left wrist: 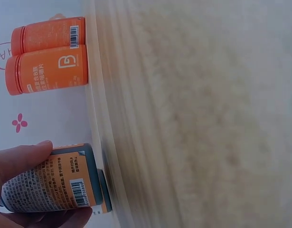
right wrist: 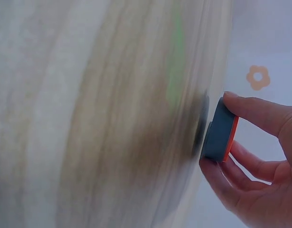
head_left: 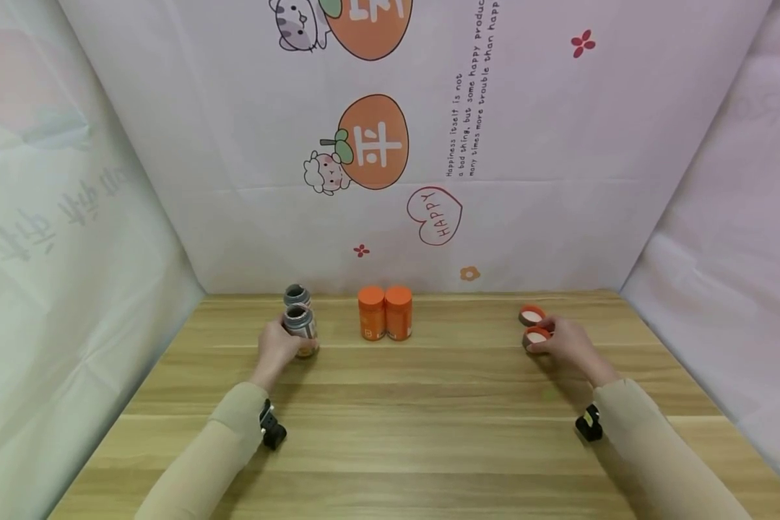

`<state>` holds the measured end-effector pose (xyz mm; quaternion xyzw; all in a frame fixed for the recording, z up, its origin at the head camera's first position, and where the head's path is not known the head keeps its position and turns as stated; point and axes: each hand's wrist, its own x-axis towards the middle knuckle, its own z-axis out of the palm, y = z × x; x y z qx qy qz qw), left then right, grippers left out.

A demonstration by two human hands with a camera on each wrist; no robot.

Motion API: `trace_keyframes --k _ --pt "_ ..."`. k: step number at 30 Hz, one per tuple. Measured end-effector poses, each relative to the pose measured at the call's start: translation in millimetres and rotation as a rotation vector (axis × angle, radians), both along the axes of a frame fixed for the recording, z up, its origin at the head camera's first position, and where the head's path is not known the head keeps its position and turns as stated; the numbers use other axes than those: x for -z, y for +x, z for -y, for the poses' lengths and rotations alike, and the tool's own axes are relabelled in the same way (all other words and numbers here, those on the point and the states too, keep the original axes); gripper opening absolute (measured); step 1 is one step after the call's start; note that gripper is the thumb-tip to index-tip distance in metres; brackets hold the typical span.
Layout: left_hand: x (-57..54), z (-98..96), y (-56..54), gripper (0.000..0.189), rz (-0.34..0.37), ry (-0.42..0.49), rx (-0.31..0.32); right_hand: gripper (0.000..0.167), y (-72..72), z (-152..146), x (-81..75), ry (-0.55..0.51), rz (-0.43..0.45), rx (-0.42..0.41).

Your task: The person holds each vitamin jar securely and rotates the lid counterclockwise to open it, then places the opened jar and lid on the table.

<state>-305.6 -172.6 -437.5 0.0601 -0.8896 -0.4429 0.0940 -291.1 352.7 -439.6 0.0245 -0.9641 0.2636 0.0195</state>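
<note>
My left hand point(head_left: 278, 348) grips a dark grey bottle point(left wrist: 51, 183) with an orange and white printed label. Its mouth is uncapped in the head view, and a second uncapped grey bottle point(head_left: 297, 295) stands just behind it. On the right side, my right hand point(head_left: 568, 342) pinches a bottle cap point(right wrist: 220, 130) by its edge between thumb and fingers. That cap is dark grey outside with an orange rim, its pale inside facing up. Another upturned cap point(head_left: 531, 315) lies right behind it on the table.
Two orange bottles point(head_left: 372, 314) with lids on stand side by side at the table's back middle. Behind the wooden table point(head_left: 390, 419) hangs a white printed cloth point(head_left: 526, 217), and more white cloth borders both sides. Small black cameras point(head_left: 273, 427) are strapped to both wrists.
</note>
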Motion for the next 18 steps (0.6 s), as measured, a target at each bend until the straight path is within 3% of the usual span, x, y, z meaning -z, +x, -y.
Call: trace_keyframes --k 18 --pt "-3.5 11.0 -0.3 0.066 0.028 -0.031 -0.001 0.057 -5.4 -7.4 5.9 0.026 0.004 0.031"
